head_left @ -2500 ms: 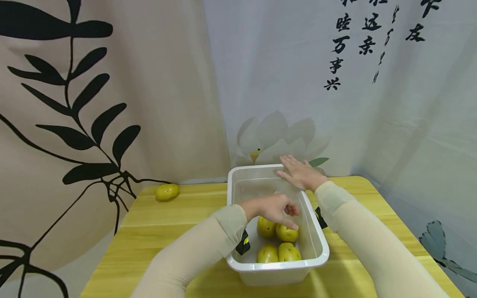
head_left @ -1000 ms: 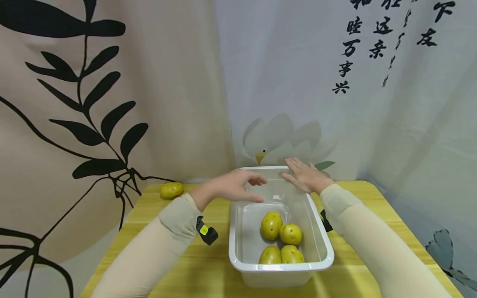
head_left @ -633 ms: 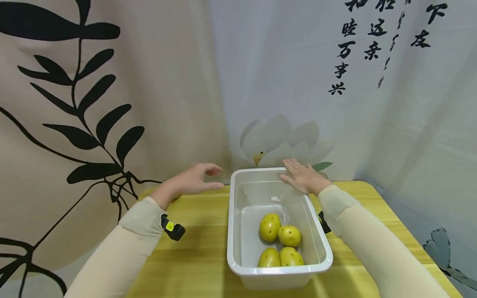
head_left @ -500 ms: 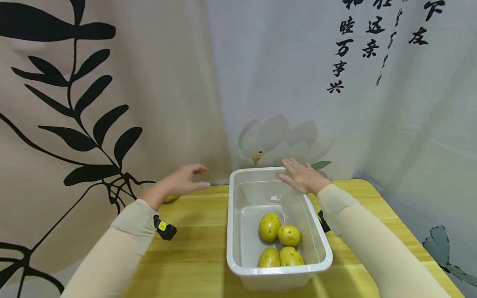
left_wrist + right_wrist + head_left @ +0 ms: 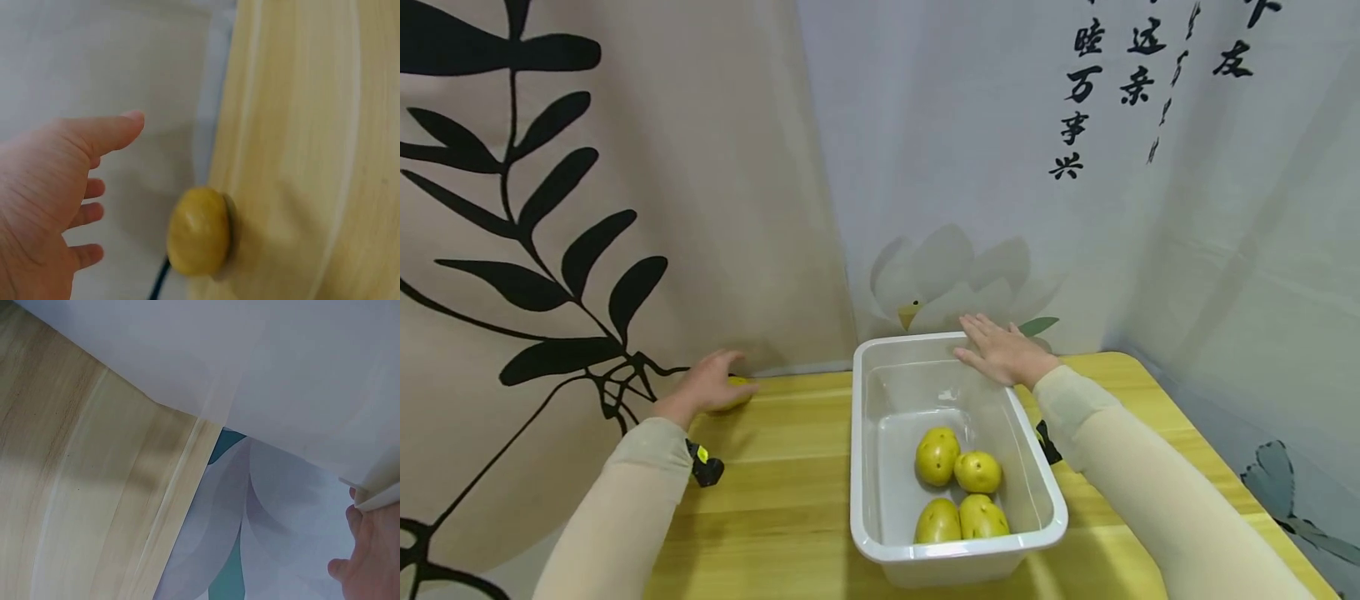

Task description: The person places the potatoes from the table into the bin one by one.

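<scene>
At the table's back left edge, my left hand [image 5: 703,387] is beside a yellow potato [image 5: 739,393], partly hiding it. The left wrist view shows the fingers spread and the potato [image 5: 199,232] apart from them on the wood. My right hand [image 5: 1006,352] rests with straight fingers on the back right corner of a white plastic tub [image 5: 859,450]. In the right wrist view, only part of that hand [image 5: 372,556] shows, against the tub's rim. Several more potatoes [image 5: 937,457] lie on the tub's floor, towards its front.
The wooden table [image 5: 775,483] carries the tub right of its middle. A printed curtain [image 5: 737,208] hangs close behind the back edge. Black wrist cameras [image 5: 706,465] sit on both wrists.
My left hand has come out of the tub and moved left across the table to the lone potato. The right hand has stayed on the tub's corner.
</scene>
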Available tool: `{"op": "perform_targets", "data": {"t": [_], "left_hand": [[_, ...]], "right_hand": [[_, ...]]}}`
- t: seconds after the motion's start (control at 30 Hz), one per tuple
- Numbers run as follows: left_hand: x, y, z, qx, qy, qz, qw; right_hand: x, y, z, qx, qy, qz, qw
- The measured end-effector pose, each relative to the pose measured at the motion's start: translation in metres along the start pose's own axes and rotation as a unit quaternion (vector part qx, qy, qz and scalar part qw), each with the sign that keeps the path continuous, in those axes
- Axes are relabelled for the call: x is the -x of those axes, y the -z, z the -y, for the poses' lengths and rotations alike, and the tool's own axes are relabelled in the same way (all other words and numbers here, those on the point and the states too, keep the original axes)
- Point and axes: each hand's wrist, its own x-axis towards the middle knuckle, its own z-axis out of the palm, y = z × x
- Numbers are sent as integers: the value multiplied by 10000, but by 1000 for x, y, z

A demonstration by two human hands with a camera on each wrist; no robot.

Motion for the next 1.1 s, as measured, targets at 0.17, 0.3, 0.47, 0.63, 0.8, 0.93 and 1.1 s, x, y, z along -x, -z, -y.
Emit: {"op": "perform_targets", "data": {"t": [0.17,0.3,0.47,0.63,0.8,0.93,1.1], "left_hand": [[-2,-14,25,-92,296,15,9995],[-6,-29,41,-141,466,-5,9988],[-8,-45,54,-35,675,93,9977],[-9,-50,58,-86,699,233,9972],[-7,-49,59,-82,777,460,9959],[-7,-51,62,-104,844,589,9946],[-12,-56,61,-110,721,558,9958]], "right_hand": [[1,0,1,19,24,3,10000],[4,1,2,12,61,31,10000],[5,2,1,91,37,33,9999],[4,4,0,86,27,6,10000],[0,5,1,109,79,-24,9999],[-2,4,3,56,95,-22,9999],[-1,3,0,-7,-2,-4,10000]]}}
